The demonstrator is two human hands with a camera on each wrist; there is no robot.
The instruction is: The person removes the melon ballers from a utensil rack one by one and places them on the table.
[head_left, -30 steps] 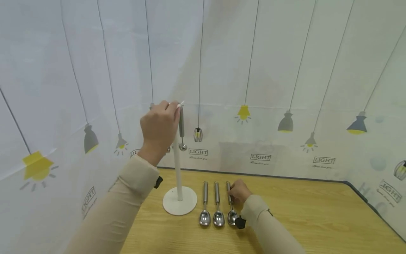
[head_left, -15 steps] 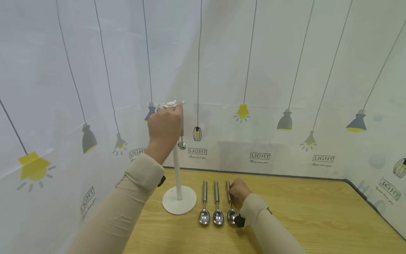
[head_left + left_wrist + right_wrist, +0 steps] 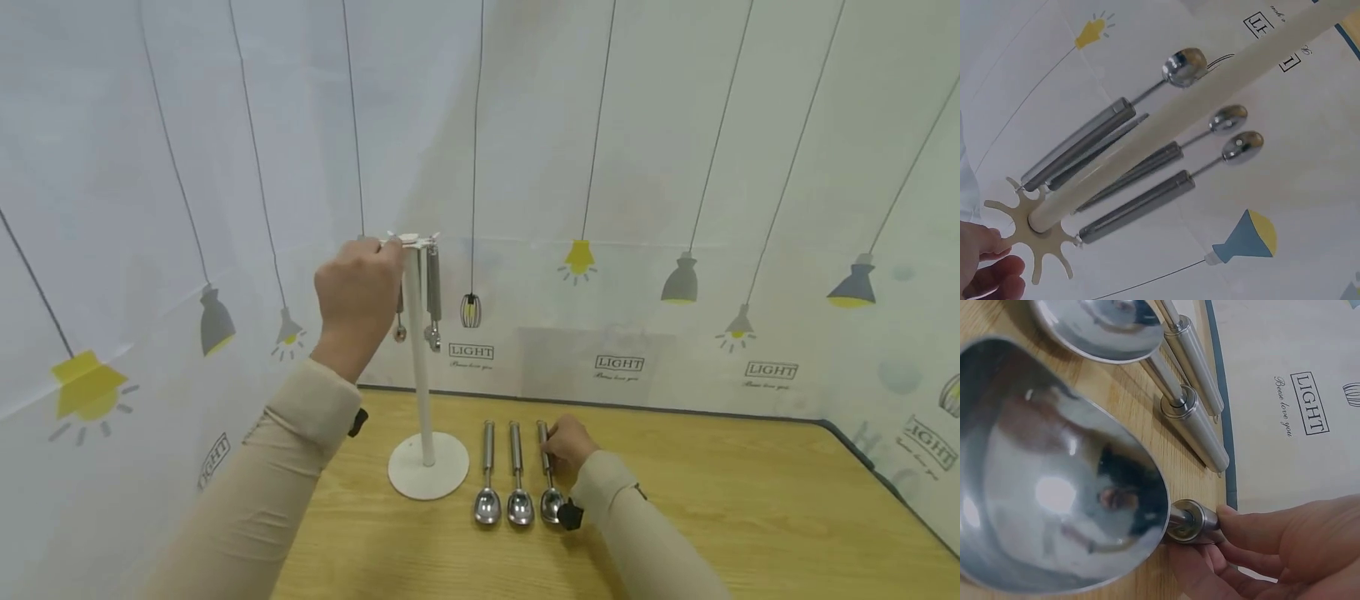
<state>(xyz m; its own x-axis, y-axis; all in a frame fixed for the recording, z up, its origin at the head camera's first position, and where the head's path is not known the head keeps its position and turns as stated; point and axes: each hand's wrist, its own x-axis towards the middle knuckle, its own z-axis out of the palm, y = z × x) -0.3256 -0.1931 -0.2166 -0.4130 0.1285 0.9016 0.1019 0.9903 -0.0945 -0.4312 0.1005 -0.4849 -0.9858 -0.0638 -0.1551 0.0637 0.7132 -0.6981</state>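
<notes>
At the left, above the table [image 3: 712, 492], the person's left hand [image 3: 360, 292] is drawn in close, pinching one prong [image 3: 1013, 239] at the head of the white utensil stand [image 3: 417, 358], whose pole rises upright from a round base [image 3: 428, 482]. Small steel scoops [image 3: 1138, 206] hang from other prongs; the head view shows one left of the pole and an overlapping group just right of it, while the left wrist view, from beneath, separates four handles, though only three bowls show and the pole seems to cover the fourth. Right of the base, on the table, three larger stainless-steel spoons lie side by side, bowls towards the person and handle ends towards the patterned backdrop [image 3: 555, 150]: the left spoon [image 3: 487, 505], the middle spoon [image 3: 521, 507] and the right spoon [image 3: 552, 503]. What matters most, I judge, is that the right spoon's long axis runs straight away from the person and its handle sits at the right hand [image 3: 568, 442], on that hand's left, with the stand farther left beyond the other two spoons. The right hand's grip is narrow: the right wrist view shows thumb and fingers pinching the handle, a contact largely masked in the head view.
</notes>
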